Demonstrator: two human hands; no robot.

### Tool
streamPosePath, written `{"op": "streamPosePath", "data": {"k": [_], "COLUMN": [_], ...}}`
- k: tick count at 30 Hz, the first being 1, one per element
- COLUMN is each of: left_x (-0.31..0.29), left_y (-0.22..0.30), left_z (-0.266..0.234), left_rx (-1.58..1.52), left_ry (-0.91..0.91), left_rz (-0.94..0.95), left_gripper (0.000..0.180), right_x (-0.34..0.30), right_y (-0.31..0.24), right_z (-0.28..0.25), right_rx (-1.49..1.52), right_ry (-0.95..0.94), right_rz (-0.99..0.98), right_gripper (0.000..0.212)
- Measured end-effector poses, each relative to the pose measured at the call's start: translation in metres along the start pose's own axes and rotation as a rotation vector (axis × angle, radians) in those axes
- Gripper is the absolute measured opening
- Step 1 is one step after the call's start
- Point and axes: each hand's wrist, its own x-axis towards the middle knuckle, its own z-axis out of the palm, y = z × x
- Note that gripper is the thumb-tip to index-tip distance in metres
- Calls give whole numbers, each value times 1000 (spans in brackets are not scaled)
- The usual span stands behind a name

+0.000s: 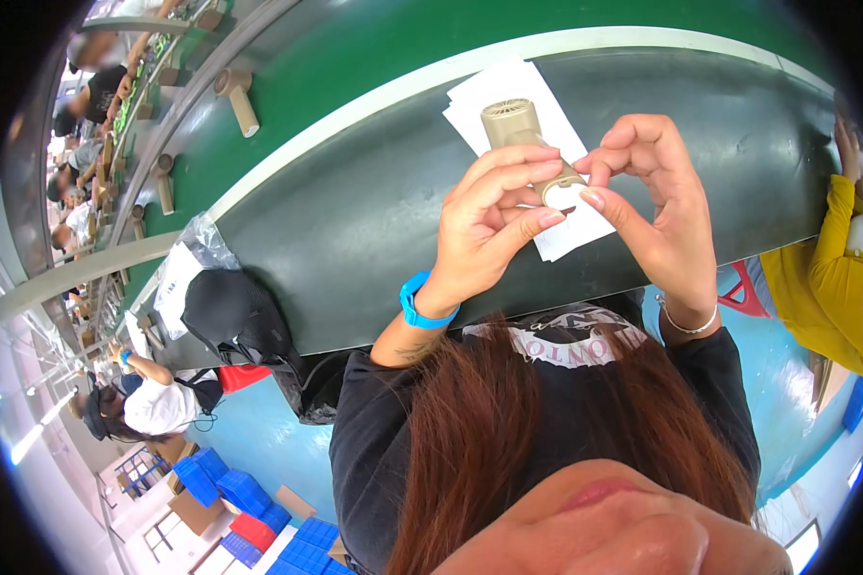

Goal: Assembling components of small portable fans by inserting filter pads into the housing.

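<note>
A beige handheld fan [510, 122] with a slotted round head is held above the dark tabletop, its head pointing away from me. My left hand [494, 216] has its fingers wrapped round the fan's handle from the left. At the handle's near end, my right hand [654, 187] has thumb and forefinger drawn together in a pinch, touching or almost touching the rim. Whatever sits between those fingertips is too small to make out. White paper sheets [571, 125] lie on the table beneath the fan and hands.
Beyond the dark worktable [355, 211] runs a green conveyor belt [326, 72] carrying more beige fans [237, 99]. A black bag [235, 311] and a clear plastic bag [201, 244] lie at the table's left end. A person in yellow sleeves [825, 259] is close on my right.
</note>
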Motion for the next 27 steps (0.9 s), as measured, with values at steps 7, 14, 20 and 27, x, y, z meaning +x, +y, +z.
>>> {"op": "streamPosePath", "data": {"k": [7,14,20,27], "left_x": [-1,-2,-2,-1], "left_y": [2,3,7,8], "left_z": [2,6,9,13], "left_rx": [2,-76,-111,-65], "left_ry": [-3,20,79,143], "left_rz": [-18,-15,-62,-51], "left_gripper": [34,30,26,22], "right_x": [-1,-1,-1,-3], "right_y": [0,-3,-4,-6], "right_z": [0,1,1,4], "right_rx": [-24,-34,-36,-78], "right_ry": [9,10,-5,63], "right_rz": [6,15,7,-10], "right_gripper": [37,35,30,24]}}
